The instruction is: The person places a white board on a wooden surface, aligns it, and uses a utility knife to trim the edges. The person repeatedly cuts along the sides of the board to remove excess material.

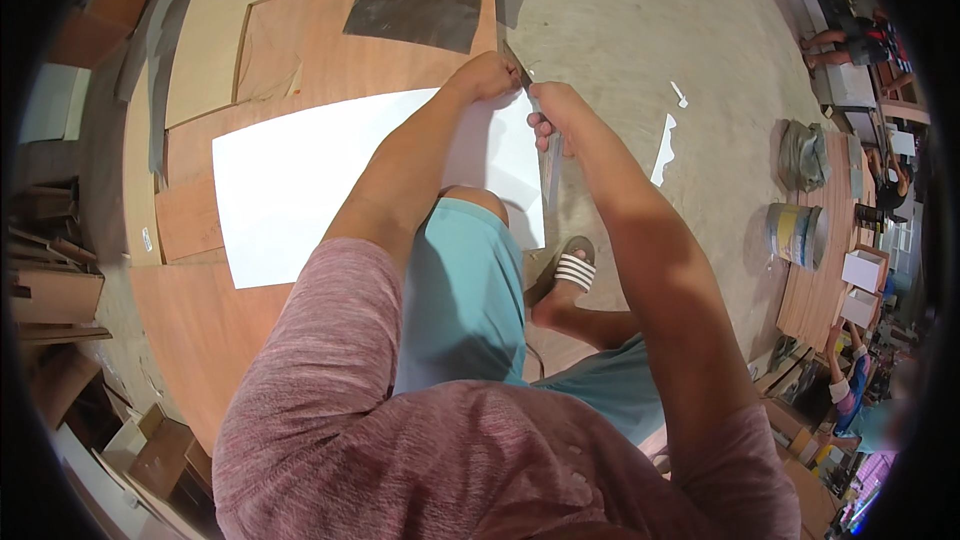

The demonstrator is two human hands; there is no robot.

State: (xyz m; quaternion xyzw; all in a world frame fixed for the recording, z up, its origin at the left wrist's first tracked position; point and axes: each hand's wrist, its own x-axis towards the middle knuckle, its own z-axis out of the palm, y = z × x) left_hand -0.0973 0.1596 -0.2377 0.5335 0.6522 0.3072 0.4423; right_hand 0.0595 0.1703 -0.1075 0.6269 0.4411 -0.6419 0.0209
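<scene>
A large white sheet (300,175) lies on a brown wooden board, its right edge near the board's edge. My left hand (488,76) is closed at the sheet's far right corner; what its fingers hold, if anything, is hidden. Just to the right, my right hand (557,112) is wrapped round a long, narrow dark tool (522,68), which points away from me past my left fingers. Whether it is a blade or a file I cannot tell. Below my right hand, a greyish strip (552,180) runs down beside the sheet's edge. My knee is against the sheet's near side.
Two dark sheets (415,13) lie on the wooden boards (280,50) ahead. White scraps (664,150) are on the concrete floor at right. Farther right stand a bucket (797,235), a sack (803,155) and stacked boards. Other people are at the far right. Wooden cabinets line the left.
</scene>
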